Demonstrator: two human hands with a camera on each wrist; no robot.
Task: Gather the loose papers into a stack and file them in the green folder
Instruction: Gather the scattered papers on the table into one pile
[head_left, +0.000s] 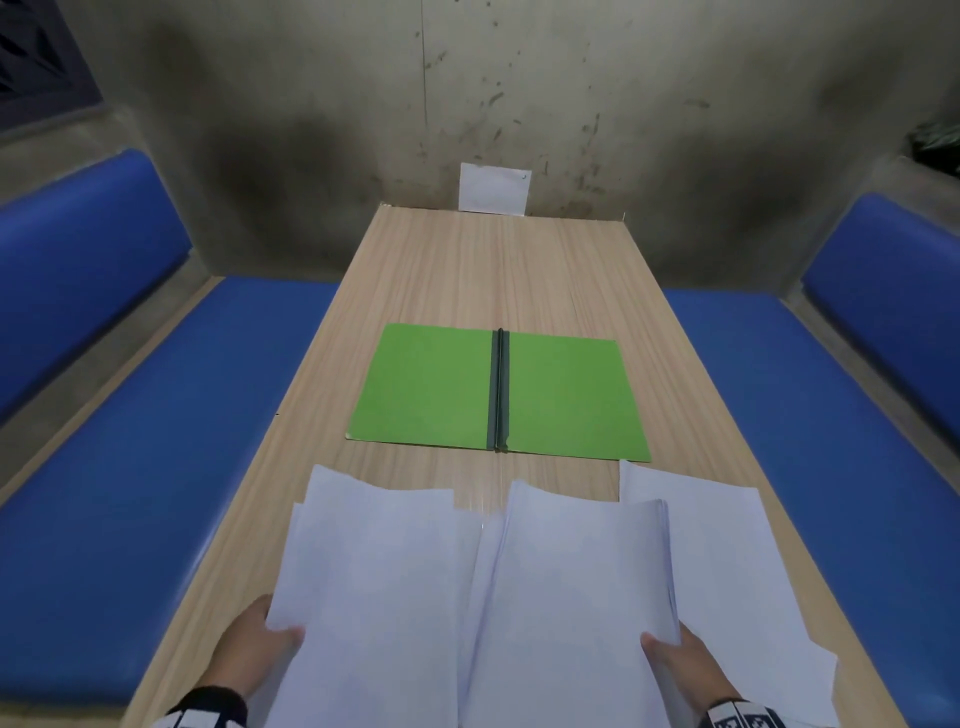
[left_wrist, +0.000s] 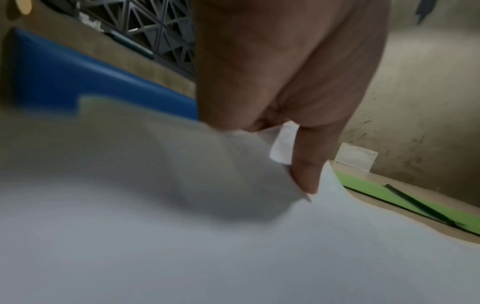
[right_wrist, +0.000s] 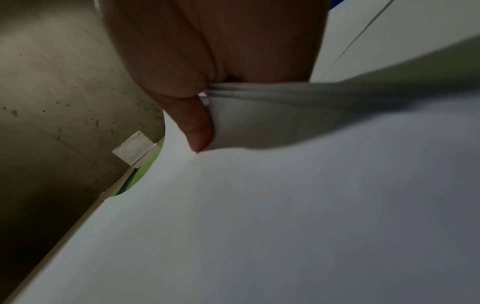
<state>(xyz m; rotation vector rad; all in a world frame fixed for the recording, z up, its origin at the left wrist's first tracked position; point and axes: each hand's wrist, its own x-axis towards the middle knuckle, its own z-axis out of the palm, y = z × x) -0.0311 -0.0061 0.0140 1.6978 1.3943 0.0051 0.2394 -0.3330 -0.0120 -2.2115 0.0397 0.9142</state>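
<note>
Several white papers (head_left: 467, 597) lie spread over the near end of the wooden table (head_left: 467, 270). My left hand (head_left: 260, 644) grips the left edge of the sheets, thumb on top (left_wrist: 303, 174). My right hand (head_left: 680, 660) pinches a thicker bundle at its right edge, thumb (right_wrist: 197, 127) over the layered sheet edges (right_wrist: 259, 90). One sheet (head_left: 727, 545) lies under the bundle on the right. The green folder (head_left: 431, 389) lies open and flat beyond the papers, its dark spine (head_left: 500, 389) in the middle. Slivers of folder show in both wrist views (left_wrist: 369, 187) (right_wrist: 148, 166).
Blue padded benches run along both sides of the table (head_left: 130, 441) (head_left: 841, 415). A small white paper (head_left: 493, 187) is stuck on the stained wall at the table's far end.
</note>
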